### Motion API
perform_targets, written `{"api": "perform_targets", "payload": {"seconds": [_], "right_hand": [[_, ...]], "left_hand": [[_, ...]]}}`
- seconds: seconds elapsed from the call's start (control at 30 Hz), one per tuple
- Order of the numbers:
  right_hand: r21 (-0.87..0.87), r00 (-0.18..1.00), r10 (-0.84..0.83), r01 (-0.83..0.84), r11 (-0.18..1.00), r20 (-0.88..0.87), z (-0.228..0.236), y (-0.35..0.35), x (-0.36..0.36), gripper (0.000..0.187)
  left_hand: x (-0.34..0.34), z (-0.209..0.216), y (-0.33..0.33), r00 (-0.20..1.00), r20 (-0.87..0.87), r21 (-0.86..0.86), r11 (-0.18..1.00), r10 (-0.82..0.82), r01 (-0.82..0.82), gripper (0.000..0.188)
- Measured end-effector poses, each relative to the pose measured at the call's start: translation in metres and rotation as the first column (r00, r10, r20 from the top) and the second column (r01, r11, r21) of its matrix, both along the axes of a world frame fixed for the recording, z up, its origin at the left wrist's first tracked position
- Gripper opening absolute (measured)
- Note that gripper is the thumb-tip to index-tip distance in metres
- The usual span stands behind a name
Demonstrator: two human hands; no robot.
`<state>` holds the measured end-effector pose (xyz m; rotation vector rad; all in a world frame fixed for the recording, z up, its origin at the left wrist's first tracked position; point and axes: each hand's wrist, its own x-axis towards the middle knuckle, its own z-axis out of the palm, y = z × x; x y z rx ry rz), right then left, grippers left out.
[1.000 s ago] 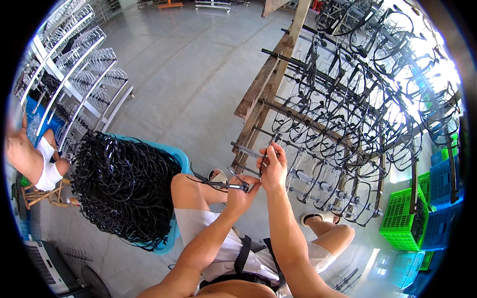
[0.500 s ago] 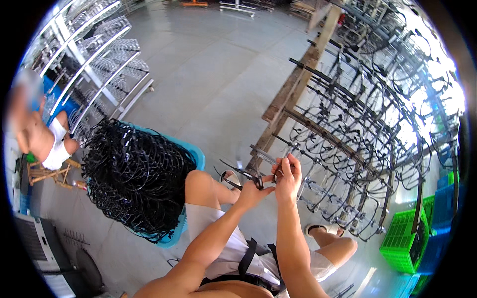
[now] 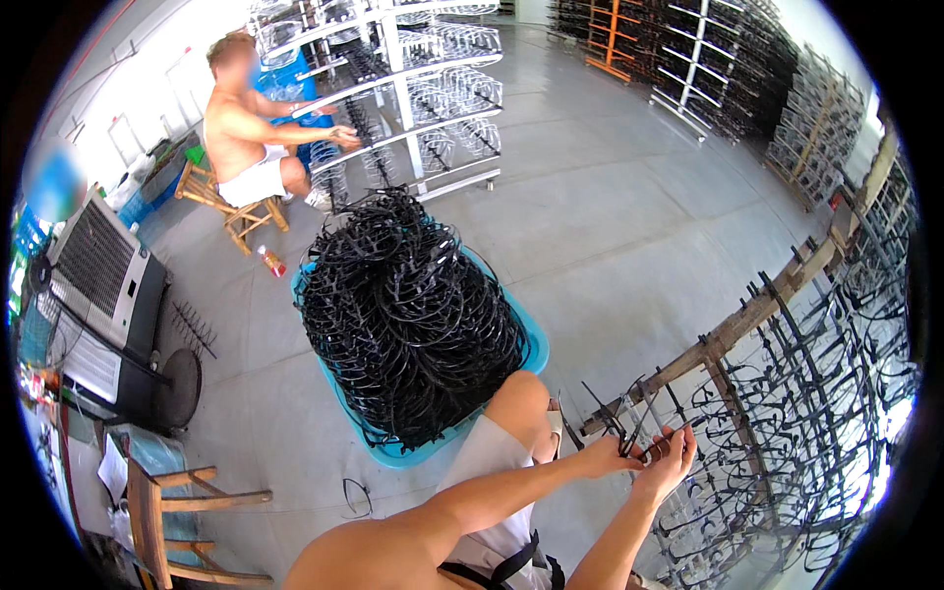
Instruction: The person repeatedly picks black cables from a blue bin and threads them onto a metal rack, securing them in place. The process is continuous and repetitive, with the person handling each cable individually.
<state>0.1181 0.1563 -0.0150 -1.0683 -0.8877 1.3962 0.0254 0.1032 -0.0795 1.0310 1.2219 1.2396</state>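
Observation:
My left hand (image 3: 608, 458) is closed around dark, thin, curved pieces (image 3: 621, 430) that look like eyeglass frames, with slim arms sticking up past the fingers. Close beside it on the right, my right hand (image 3: 671, 462) has its fingertips pinched together on a small dark part at the end of the rack. Fingers cover most of that part, so its kind cannot be made out. Both hands are at the near end of a wooden-beamed rack (image 3: 755, 313) hung with many black frames. To their left, a heap of black frames (image 3: 413, 315) fills a light-blue tub (image 3: 536, 344).
A person (image 3: 241, 128) sits on a bamboo stool (image 3: 236, 211) by a white rack (image 3: 398, 88) of clear frames. A bottle (image 3: 270, 262) stands on the floor. At left are an air cooler (image 3: 103, 261) and a wooden chair (image 3: 147, 511). More racks (image 3: 703, 59) stand far back.
My view has swung left, so the tub, seated person and cooler show farther right. My hands stay close together at the rack's end, and dark pieces remain in my left hand.

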Motion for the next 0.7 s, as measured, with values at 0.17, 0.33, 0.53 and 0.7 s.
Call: {"api": "perform_targets", "payload": {"seconds": [0.17, 0.33, 0.53, 0.7], "right_hand": [[-0.03, 1.0, 0.008, -0.008, 1.0, -0.028, 0.002, 0.001, 0.005, 0.028], [-0.007, 0.999, 0.017, -0.018, 1.0, -0.031, 0.001, 0.006, 0.003, 0.028], [0.008, 1.0, 0.022, -0.022, 1.0, 0.003, 0.016, -0.003, -0.004, 0.028], [0.145, 0.982, -0.041, 0.014, 0.989, 0.185, -0.013, 0.013, 0.005, 0.022]], "left_hand": [[-0.001, 0.007, 0.005, 0.995, -0.095, 0.088, 0.995, -0.035, 0.044, 0.028], [0.011, 0.004, 0.006, 0.996, -0.082, 0.028, 0.999, 0.043, -0.041, 0.027], [0.021, 0.019, -0.013, 0.951, -0.194, 0.101, 0.97, 0.239, -0.223, 0.025], [0.02, 0.047, -0.037, 0.95, 0.031, 0.117, 0.943, 0.309, -0.311, 0.027]]}}
